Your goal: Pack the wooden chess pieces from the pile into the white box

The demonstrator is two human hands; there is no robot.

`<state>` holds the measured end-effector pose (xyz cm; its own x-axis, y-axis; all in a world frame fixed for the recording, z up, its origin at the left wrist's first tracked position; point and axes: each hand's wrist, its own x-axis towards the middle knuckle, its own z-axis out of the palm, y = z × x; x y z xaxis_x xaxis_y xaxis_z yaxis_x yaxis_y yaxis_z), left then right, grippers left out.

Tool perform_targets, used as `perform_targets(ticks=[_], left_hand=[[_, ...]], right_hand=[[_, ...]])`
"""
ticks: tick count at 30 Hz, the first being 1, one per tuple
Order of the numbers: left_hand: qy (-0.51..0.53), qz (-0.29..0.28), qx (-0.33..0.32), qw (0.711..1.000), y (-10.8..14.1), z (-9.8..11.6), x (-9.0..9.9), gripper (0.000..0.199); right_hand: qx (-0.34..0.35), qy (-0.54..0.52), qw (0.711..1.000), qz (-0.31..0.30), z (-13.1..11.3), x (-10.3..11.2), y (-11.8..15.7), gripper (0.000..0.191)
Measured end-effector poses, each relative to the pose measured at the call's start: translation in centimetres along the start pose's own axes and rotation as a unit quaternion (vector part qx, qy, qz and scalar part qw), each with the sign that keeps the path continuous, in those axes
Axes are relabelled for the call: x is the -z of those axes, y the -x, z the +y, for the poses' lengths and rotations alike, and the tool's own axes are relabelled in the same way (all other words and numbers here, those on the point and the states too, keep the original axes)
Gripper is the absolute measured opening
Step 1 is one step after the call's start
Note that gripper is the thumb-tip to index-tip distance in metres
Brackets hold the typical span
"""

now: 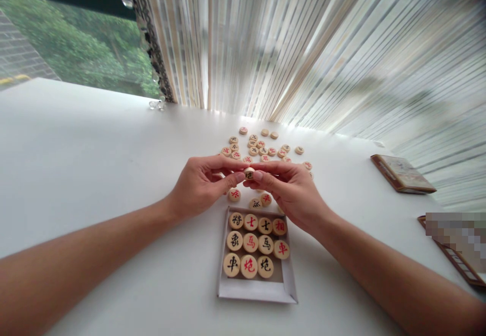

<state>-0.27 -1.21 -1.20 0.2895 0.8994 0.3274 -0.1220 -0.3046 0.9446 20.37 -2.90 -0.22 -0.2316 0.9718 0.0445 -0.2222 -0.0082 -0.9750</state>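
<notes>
Between the fingertips of both hands is a wooden Chinese chess piece (249,174) with a black character, held above the table. My left hand (207,178) pinches it from the left, and my right hand (290,186) pinches it from the right. Just nearer to me lies a shallow light-grey cardboard box (258,290). Rows of round pieces with red and black characters lie face up in it, such as a red-marked piece (249,266) in the nearest row. That row ends at a black-marked piece (265,266), with bare box bottom to its right.
Loose chess pieces (263,151) are scattered beyond and below my hands on the white table (94,174). Two flat brown-edged boxes (403,173) lie at the right. A striped string curtain (243,42) hangs at the far edge, near small clear beads (156,105).
</notes>
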Motion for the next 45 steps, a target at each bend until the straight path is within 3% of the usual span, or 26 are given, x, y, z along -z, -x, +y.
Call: perform_targets(ticks=[7,16,31,39,45], left_hand=[[0.014,-0.005,0.017,1.000,-0.04,-0.35,0.23,0.033],[-0.001,0.001,0.022,1.000,-0.17,-0.18,0.27,0.040],[-0.022,-0.009,0.023,0.999,0.06,0.16,0.18,0.030],[-0.019,-0.015,0.005,1.000,0.12,-0.01,0.11,0.032],[-0.018,-0.013,-0.008,1.000,-0.01,0.04,0.17,0.022]], right_hand=[[-0.057,-0.043,0.997,0.021,-0.38,-0.22,-0.09,0.029],[-0.060,-0.023,0.998,0.011,-0.24,-0.15,-0.11,0.031],[-0.008,0.065,0.998,0.020,-0.30,-0.24,0.21,0.034],[0.035,0.069,0.997,0.020,-0.43,-0.40,0.17,0.032],[0.054,0.060,0.996,0.028,-0.22,-0.39,0.21,0.028]])
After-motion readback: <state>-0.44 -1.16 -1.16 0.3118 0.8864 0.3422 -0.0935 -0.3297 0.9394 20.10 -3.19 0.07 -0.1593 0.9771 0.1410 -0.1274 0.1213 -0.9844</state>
